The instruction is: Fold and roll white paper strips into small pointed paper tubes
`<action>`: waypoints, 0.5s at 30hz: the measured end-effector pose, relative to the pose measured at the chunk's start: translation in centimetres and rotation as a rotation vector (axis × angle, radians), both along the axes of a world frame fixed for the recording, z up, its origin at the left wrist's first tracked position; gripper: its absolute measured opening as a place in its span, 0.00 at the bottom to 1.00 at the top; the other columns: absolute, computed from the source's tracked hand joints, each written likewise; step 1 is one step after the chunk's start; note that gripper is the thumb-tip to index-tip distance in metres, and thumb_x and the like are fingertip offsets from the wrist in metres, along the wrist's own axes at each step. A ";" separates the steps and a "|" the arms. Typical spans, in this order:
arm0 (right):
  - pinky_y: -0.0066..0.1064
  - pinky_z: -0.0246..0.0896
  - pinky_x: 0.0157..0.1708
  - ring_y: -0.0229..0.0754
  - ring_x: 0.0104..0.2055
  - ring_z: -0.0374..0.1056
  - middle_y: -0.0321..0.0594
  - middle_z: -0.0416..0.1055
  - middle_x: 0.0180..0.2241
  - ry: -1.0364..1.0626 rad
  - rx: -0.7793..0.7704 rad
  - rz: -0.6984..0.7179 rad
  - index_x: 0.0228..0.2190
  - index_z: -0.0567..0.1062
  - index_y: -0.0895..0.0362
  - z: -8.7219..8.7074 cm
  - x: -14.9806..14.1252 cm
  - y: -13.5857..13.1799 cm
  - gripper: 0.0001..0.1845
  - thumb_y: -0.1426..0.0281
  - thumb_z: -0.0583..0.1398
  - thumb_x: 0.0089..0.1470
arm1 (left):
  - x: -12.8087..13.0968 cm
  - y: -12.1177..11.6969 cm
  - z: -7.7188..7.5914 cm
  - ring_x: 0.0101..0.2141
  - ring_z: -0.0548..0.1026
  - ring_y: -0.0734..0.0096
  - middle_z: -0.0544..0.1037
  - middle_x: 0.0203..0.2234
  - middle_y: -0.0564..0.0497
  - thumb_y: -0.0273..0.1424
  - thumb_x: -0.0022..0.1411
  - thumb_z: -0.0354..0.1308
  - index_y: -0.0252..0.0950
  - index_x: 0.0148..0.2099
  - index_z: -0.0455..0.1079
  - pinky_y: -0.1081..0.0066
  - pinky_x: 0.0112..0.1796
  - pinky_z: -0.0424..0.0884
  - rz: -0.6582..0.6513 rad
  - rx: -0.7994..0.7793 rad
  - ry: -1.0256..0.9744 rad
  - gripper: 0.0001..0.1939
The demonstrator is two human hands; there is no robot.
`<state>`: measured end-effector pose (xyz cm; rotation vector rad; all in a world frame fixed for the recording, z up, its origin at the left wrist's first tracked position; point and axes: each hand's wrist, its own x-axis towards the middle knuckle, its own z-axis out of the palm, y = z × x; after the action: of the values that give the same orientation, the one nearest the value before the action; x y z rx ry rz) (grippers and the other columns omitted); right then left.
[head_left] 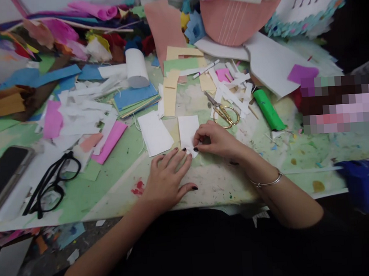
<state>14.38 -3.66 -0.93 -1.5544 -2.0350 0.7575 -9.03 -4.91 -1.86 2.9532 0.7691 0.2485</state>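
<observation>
A small white paper rectangle [189,128] lies on the table in front of me. My left hand [167,176] rests flat with fingers spread, its fingertips at the paper's lower edge. Thumb and forefinger of my right hand [217,141] pinch the paper's lower right edge. To the left of that sheet sits another white paper stack [155,133], touched by neither hand. Gold-handled scissors [225,114] lie just beyond my right hand, blades pointing away to the left.
White paper strips [79,115], black glasses [54,183] and a phone [8,178] occupy the left side. Farther back stand a white paper cylinder [137,68] and coloured paper sheets [136,97]. A green roll [268,110] lies right; a person is partly visible beyond it.
</observation>
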 end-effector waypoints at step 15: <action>0.34 0.56 0.42 0.50 0.45 0.65 0.51 0.71 0.43 -0.238 -0.033 -0.047 0.40 0.73 0.61 2.5 -1.1 7.5 0.22 0.75 0.68 0.39 | 0.1 -0.8 0.4 0.60 0.60 0.42 0.68 0.58 0.40 0.50 0.62 0.55 0.40 0.62 0.63 0.46 0.52 0.60 0.066 0.014 -0.024 0.31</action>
<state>13.31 3.85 1.61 -1.7780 -2.1526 0.6159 -8.96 -5.69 -1.44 2.9356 0.8665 0.2950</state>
